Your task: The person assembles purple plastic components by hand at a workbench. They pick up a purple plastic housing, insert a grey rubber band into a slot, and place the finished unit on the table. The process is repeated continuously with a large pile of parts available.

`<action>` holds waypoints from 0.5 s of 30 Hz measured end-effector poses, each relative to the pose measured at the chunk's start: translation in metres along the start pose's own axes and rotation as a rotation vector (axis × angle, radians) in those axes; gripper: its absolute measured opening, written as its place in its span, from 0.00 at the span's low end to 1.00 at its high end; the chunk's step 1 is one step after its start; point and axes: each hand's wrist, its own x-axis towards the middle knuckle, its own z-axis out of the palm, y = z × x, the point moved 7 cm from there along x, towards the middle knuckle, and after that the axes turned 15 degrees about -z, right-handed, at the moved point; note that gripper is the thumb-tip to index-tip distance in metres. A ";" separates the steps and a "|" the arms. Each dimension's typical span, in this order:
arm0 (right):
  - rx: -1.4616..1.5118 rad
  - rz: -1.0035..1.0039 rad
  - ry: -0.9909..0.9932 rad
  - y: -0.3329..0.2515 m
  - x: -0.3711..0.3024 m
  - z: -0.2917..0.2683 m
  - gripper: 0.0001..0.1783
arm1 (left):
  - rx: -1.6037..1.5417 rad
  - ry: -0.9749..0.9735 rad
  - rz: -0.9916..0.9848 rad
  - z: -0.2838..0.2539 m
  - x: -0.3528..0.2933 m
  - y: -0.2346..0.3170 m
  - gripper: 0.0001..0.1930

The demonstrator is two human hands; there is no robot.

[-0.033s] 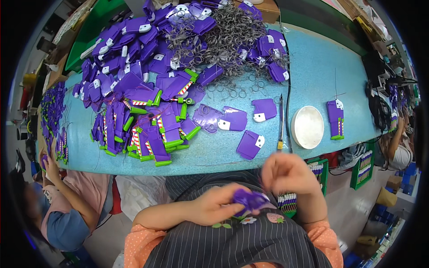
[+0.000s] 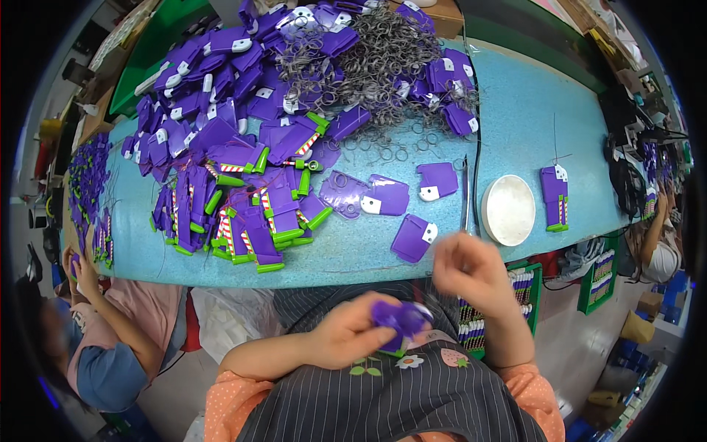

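Observation:
My left hand (image 2: 345, 333) is closed around a purple plastic piece (image 2: 400, 320) with a white end and a bit of green below, held over my apron. Just right of it and higher, my right hand (image 2: 475, 271) is raised with fingers curled together, blurred; whatever it may hold cannot be made out. Past that hand lies a thin metal tool (image 2: 465, 195), its near end covered by the hand. Loose purple shells with white corners (image 2: 413, 239) lie on the table in front of me, beside a clear purple plate (image 2: 343, 193).
Purple-and-green assembled pieces (image 2: 258, 221) lie heaped at left, before a pile of purple shells (image 2: 213, 88) and tangled wire springs (image 2: 383, 59). A white bowl (image 2: 508, 210) and one assembled piece (image 2: 554, 197) stand right of a black cable (image 2: 479, 132). Another person (image 2: 110, 346) sits at left.
My left hand has shifted slightly left and up with the purple piece, which has turned a little. My right hand has lifted slightly toward the table, covering the tool's near end.

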 end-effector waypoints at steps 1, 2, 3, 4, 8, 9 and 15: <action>-0.398 -0.149 0.046 -0.004 0.010 0.000 0.22 | -0.170 0.050 -0.002 -0.006 -0.004 -0.002 0.18; -0.798 -0.295 0.099 -0.013 0.019 0.007 0.23 | -0.221 0.126 -0.072 -0.010 -0.007 -0.004 0.20; -1.197 -0.439 0.155 -0.026 0.022 0.018 0.23 | -0.271 0.202 -0.141 -0.012 -0.009 -0.006 0.21; -1.101 -0.465 0.149 -0.024 0.020 0.025 0.22 | -0.240 0.246 -0.171 -0.015 -0.011 -0.011 0.21; -0.709 -0.307 0.189 -0.015 -0.010 0.012 0.13 | -0.242 0.317 -0.253 -0.024 -0.013 -0.028 0.23; -0.436 -0.256 0.169 -0.014 -0.017 0.015 0.12 | -0.273 0.308 -0.261 -0.024 -0.013 -0.031 0.24; 0.158 -0.119 0.044 0.002 -0.015 0.037 0.14 | -0.110 0.292 -0.265 -0.016 -0.002 -0.031 0.25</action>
